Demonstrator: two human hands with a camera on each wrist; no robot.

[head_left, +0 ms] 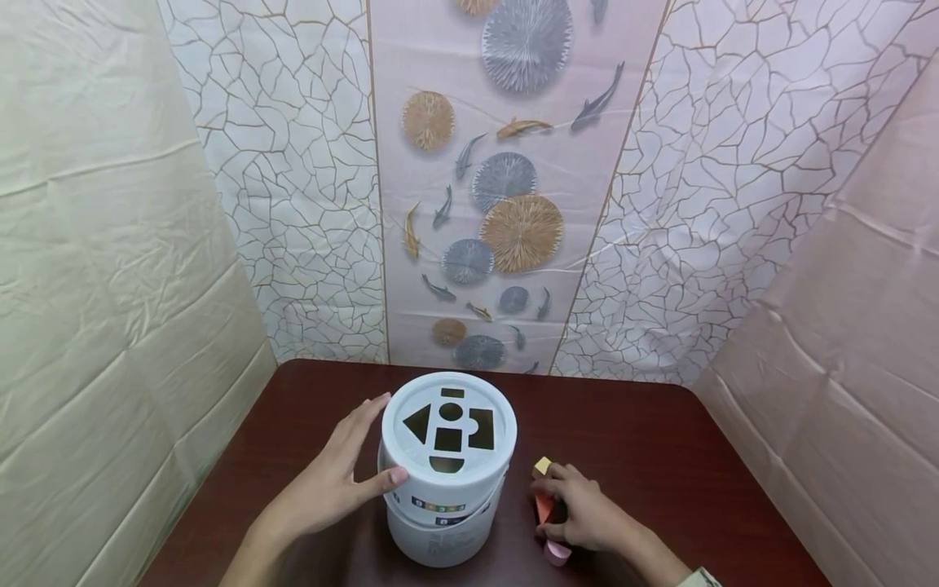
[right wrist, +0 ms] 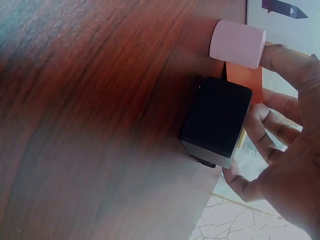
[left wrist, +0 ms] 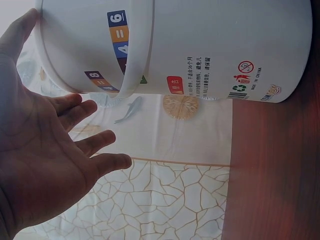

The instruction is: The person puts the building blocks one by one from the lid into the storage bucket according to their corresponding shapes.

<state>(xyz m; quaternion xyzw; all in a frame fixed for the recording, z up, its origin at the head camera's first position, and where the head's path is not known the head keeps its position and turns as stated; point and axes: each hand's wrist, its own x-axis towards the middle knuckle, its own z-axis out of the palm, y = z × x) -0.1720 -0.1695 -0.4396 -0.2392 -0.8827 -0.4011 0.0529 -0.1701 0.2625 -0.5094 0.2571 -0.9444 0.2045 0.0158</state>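
Note:
A white bucket [head_left: 440, 522] stands upright, its lid [head_left: 396, 436] cut with several shaped holes. My left hand [head_left: 330, 481] is spread at the bucket's left side, thumb and fingertips touching the lid's rim; in the left wrist view the fingers are extended. To the bucket's right, my right hand [head_left: 583, 509] pinches an orange block [head_left: 544, 507] between thumb and fingers, low over the table. A yellow block [head_left: 541, 467] lies by its fingertips and a pink rounded block [head_left: 557, 553] by the thumb. In the right wrist view, a black box-shaped thing [right wrist: 217, 112] partly hides the orange block.
The dark red wooden table [head_left: 645, 456] reaches back to a patterned cloth wall [head_left: 469, 310]. Pale cloth walls rise on the left [head_left: 110, 326] and the right [head_left: 829, 342]. A white handle [left wrist: 142, 45] curves across the bucket's side.

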